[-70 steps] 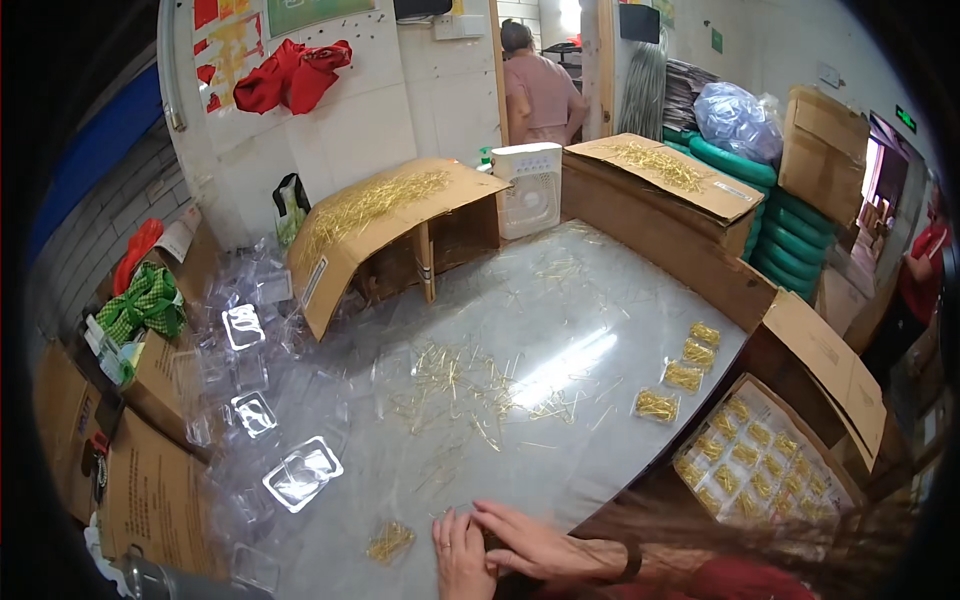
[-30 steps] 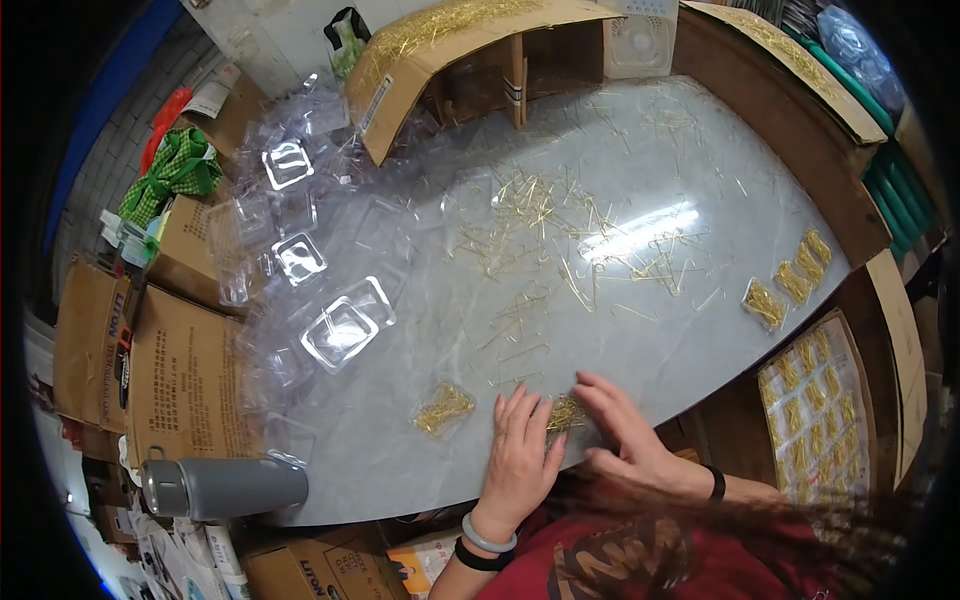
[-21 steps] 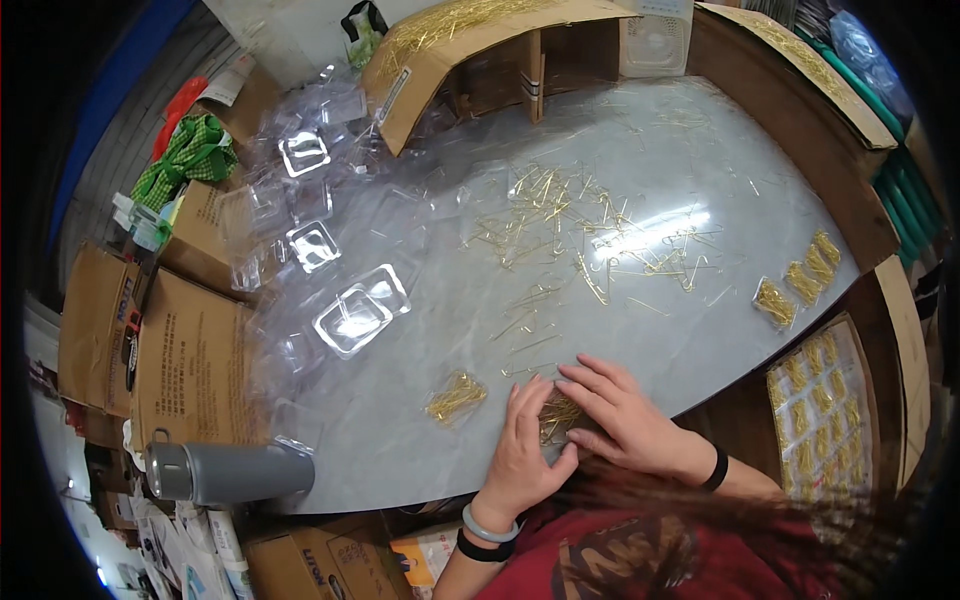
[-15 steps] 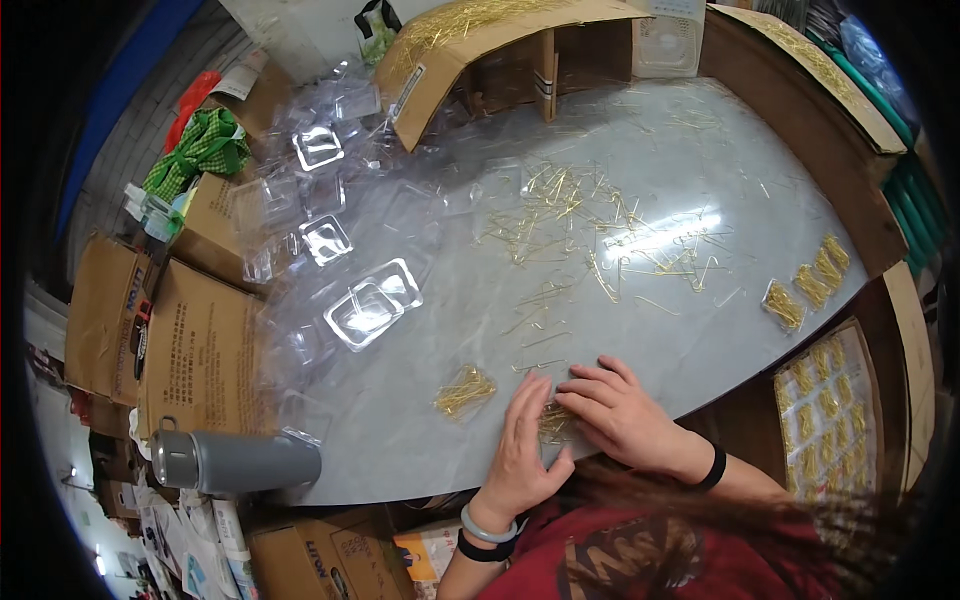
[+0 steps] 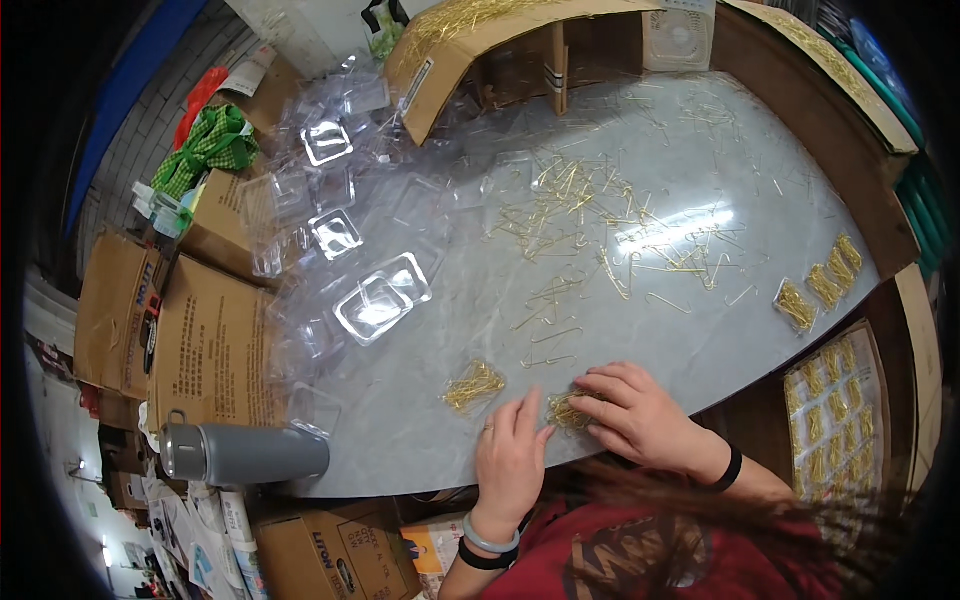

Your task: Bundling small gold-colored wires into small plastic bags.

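At the near table edge, my right hand (image 5: 640, 422) curls its fingers over a small clear pack of gold wire hooks (image 5: 568, 411) and grips it; the fingers hide part of the pack. To its left, my left hand (image 5: 508, 455) lies with fingers stretched forward, its thumb close to the pack and nothing seen in it. Another pack of gold hooks (image 5: 475, 388) sits on the table just beyond the left fingertips. Loose gold hooks (image 5: 550, 332) are strewn ahead of my hands, with a thicker heap of hooks (image 5: 572, 190) farther off.
Clear plastic trays (image 5: 383, 297) pile up on the left. A grey bottle (image 5: 265, 454) lies near the left table edge. Several filled packs (image 5: 825, 285) line the right edge, above a box of packs (image 5: 835, 410). Cardboard dividers (image 5: 560, 75) stand at the back.
My left hand has drawn back from the pack, leftward and nearer to me. The right hand stays on the pack. The whole view has shifted slightly.
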A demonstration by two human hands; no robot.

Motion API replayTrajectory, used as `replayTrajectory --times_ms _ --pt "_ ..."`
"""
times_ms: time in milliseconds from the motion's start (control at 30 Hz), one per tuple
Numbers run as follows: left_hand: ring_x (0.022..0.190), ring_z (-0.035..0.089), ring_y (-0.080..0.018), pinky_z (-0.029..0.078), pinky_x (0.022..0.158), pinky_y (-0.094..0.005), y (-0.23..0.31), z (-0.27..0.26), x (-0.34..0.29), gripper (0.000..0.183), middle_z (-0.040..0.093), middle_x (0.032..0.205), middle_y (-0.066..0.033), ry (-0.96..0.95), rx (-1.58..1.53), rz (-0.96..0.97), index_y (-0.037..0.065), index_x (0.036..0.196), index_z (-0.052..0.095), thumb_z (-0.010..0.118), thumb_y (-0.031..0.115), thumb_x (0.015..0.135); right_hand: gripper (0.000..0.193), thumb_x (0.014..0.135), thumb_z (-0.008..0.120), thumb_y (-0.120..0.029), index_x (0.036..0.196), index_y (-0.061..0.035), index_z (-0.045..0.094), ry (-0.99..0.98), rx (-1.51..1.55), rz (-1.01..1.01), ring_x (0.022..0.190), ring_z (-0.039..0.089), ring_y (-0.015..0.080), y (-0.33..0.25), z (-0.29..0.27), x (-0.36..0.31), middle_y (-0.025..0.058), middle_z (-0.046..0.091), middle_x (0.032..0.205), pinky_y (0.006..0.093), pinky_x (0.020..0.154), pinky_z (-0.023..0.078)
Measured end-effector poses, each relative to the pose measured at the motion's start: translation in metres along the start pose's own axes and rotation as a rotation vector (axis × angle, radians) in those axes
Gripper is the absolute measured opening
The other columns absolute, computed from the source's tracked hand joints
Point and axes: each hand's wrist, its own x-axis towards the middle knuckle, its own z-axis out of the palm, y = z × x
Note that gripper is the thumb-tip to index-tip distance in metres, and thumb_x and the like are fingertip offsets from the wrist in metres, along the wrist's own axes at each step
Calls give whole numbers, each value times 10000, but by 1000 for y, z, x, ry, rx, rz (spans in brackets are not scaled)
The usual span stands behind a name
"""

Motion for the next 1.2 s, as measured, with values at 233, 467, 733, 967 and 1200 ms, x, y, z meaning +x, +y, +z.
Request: replayTrajectory --times_ms 233,467,733,967,1200 --pt "1079 601 -382 505 916 -456 2 -5 10 374 612 1235 -178 -58 18 70 35 1236 679 744 102 873 424 869 741 -152 1270 -50 646 -22 -92 -9 1264 559 331 6 10 -7 130 612 1350 478 1108 426" --pt "923 639 -367 525 801 -445 5 -4 2 213 645 1072 -160 -33 -73 13 12 1063 690 753 97 879 571 839 674 -85 1399 -60 563 -238 -109 -46 1349 501 329 4 -12 -1 120 532 1478 463 1141 388" --pt "887 644 -351 526 758 -426 10 -2 -3 225 650 1040 -148 -15 -373 -78 7 1026 688 794 85 844 555 831 633 -77 1383 -59 573 -206 -77 -28 1330 509 316 8 -8 -4 104 573 1398 446 1111 413" --pt "943 607 -346 485 825 -428 -3 -12 -15 192 643 998 -131 -5 -149 -18 23 980 706 796 94 826 574 817 656 -63 1385 -59 569 -138 -105 9 1326 503 330 4 -7 -3 134 570 1355 444 1097 425" --pt "912 590 -364 475 817 -439 3 14 1 100 627 945 -143 97 -96 26 24 933 680 742 67 868 547 851 599 -54 1391 20 551 -214 -92 -15 1401 477 342 5 -8 -1 169 528 1462 465 1219 349"
